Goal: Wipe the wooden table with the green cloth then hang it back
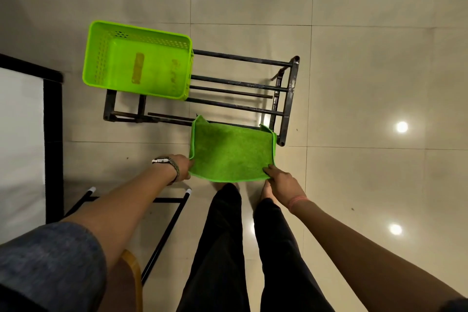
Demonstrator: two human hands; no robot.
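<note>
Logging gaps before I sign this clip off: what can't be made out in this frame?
Head view only:
- Left hand fingers: hidden behind the green terry cloth.
- Cloth's far edge on the black metal bar rack: whether it hangs over a bar is unclear.
- Marks inside the green perforated plastic basket: too blurred.
- Wooden table: not identifiable.

We see dim, warm indoor light; ceiling lamps glare as bright round spots on the glossy tiled floor (354,83). The metal rack (253,88) casts soft shadows beneath itself. Wide-angle bending and blur soften our frame's edges.
</note>
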